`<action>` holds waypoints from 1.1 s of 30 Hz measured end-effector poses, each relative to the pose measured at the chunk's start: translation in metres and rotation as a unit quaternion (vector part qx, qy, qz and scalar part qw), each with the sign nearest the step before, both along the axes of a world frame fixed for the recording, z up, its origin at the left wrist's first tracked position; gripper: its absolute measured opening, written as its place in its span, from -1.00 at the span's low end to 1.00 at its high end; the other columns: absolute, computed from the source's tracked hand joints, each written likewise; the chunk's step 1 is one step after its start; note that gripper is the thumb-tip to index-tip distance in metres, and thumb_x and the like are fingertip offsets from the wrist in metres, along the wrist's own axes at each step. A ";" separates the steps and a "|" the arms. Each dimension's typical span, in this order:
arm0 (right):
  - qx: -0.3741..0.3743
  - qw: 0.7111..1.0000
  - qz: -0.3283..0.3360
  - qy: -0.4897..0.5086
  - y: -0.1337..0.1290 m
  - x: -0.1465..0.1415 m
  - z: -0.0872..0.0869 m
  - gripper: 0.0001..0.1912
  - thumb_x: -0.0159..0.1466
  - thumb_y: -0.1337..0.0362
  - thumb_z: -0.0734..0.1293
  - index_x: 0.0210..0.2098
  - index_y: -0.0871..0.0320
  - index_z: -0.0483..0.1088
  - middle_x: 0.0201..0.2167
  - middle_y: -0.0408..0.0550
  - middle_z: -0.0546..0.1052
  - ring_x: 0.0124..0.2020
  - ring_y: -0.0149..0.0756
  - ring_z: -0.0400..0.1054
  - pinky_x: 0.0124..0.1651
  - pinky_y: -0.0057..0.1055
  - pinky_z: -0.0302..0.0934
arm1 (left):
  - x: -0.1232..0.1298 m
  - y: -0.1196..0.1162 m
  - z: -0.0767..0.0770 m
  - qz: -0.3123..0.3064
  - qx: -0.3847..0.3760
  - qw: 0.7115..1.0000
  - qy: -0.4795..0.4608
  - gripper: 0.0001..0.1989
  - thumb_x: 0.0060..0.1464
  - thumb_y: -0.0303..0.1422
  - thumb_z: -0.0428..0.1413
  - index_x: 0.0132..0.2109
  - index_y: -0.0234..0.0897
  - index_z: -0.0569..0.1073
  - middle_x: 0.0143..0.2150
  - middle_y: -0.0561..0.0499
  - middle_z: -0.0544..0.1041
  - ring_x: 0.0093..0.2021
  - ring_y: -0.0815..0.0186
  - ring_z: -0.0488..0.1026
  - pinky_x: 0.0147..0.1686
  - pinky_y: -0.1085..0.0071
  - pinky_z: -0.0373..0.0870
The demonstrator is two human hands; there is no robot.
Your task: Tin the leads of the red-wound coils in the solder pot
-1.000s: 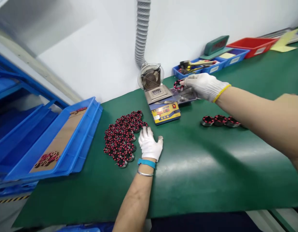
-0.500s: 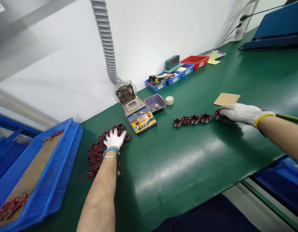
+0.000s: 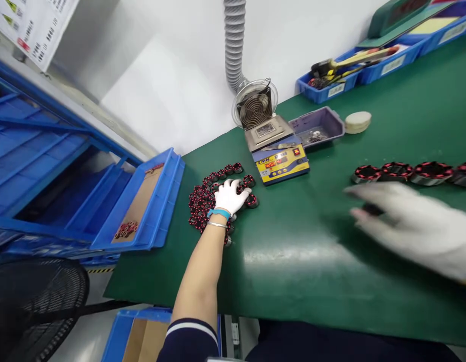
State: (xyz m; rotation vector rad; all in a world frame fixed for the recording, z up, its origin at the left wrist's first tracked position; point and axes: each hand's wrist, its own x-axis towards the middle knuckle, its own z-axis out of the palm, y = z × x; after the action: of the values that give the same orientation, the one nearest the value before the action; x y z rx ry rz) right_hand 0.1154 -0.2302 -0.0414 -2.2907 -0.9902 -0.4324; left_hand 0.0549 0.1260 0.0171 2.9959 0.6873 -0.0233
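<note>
My left hand point(image 3: 231, 197), in a white glove, rests on a cluster of red-and-black motor stators point(image 3: 200, 203). Its fingers are spread over the stators and closed on none that I can see; those under the palm are hidden. My right hand point(image 3: 417, 226), also gloved, is smeared by motion above the table at the right. Thumb and fingers stand apart, with a small dark patch between them that I cannot make out. Just beyond it runs a row of several stators point(image 3: 431, 173), side by side and cut by the right edge.
A yellow-blue heating unit point(image 3: 282, 168) with a fan stands behind the cluster. Beside it are a purple tray point(image 3: 334, 128) and a white round stack point(image 3: 357, 122). Blue bins point(image 3: 334, 90) with tools line the wall. A blue crate point(image 3: 163, 216) is at left, a black fan point(image 3: 63, 301) lower left.
The view has swung left and closer. My right hand has left the stator at the row's right end and come left, in front of the row. My left hand stays on the cluster.
</note>
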 end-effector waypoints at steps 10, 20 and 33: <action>-0.055 0.982 0.181 0.018 0.110 -0.051 -0.009 -0.58 0.38 0.21 0.14 0.12 0.13 0.46 0.02 0.02 0.53 -0.26 -0.34 0.52 -0.26 -0.45 0.34 | 0.008 0.001 0.017 -0.030 -0.047 0.998 0.041 -0.26 0.17 0.19 -0.03 0.34 -0.12 0.26 0.29 -0.25 0.36 0.23 -0.09 0.40 0.17 0.07 0.33; 0.024 0.988 0.097 0.117 0.122 -0.030 -0.004 -0.51 0.33 0.08 0.17 0.15 0.10 0.44 0.08 0.04 0.50 -0.13 -0.21 0.52 -0.19 -0.35 0.43 | 0.013 -0.035 0.009 -0.102 -0.065 0.991 0.064 -0.56 0.29 -0.07 -0.02 0.18 -0.13 0.42 0.15 -0.11 0.52 0.18 0.07 0.44 0.18 0.18 0.36; 0.156 0.972 0.047 0.167 0.127 -0.028 -0.013 -0.43 0.36 -0.05 0.12 0.13 0.19 0.42 0.09 0.13 0.46 0.02 -0.13 0.47 0.02 -0.26 0.44 | -0.028 -0.019 0.045 -0.045 -0.013 0.999 0.015 -0.65 0.37 -0.30 -0.07 0.18 -0.07 0.46 0.25 0.04 0.48 0.26 0.28 0.38 0.30 0.34 0.28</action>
State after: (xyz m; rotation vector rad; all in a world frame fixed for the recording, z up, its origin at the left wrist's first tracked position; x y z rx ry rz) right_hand 0.0873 -0.1028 -0.0542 -1.9427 -0.7944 -0.1419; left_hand 0.0266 0.1067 0.0619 3.0043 0.5497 -0.0822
